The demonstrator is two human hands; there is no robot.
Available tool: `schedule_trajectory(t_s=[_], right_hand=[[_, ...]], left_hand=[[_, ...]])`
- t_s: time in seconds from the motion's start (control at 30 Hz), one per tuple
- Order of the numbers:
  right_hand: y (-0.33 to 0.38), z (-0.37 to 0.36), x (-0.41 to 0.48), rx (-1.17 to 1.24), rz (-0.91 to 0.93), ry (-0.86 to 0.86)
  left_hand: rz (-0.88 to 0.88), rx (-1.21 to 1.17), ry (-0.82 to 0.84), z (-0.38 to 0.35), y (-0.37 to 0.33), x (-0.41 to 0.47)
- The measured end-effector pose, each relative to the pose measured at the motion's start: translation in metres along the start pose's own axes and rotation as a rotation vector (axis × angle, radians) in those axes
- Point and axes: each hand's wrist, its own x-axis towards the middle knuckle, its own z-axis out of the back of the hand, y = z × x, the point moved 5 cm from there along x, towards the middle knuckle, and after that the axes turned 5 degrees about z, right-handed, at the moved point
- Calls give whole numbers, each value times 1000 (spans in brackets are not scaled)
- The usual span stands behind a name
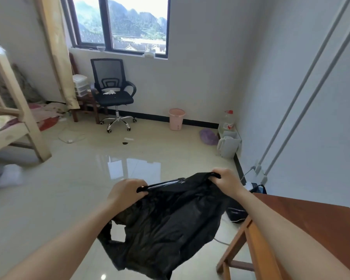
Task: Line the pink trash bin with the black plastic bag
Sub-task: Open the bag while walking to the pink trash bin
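Observation:
A black plastic bag (166,223) hangs in front of me, stretched between both hands above the floor. My left hand (125,194) grips its upper left edge. Its upper right edge is pinched in my right hand (224,181). The bag's mouth is held taut between them and the rest droops, crumpled. The pink trash bin (176,119) stands upright and empty-looking on the floor by the far wall under the window, well away from the bag.
A black office chair (114,91) stands left of the bin. A wooden bed frame (14,122) is at the left, a brown wooden table (303,229) at the lower right. A white kettle (227,146), a bottle (227,120) and a purple bag (208,136) sit in the right corner. Scraps (126,140) lie on the shiny tile floor.

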Motion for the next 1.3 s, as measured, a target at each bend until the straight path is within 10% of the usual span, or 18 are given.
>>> schedule_trajectory(t_s=[0.83,1.3], right_hand=[[-176,24,298,-16,-264,-107],[-274,20,539,263,-259,68]], left_hand=[[-144,-118,112,-56,-23,417],[125,-404,-18,-70,-4,627]])
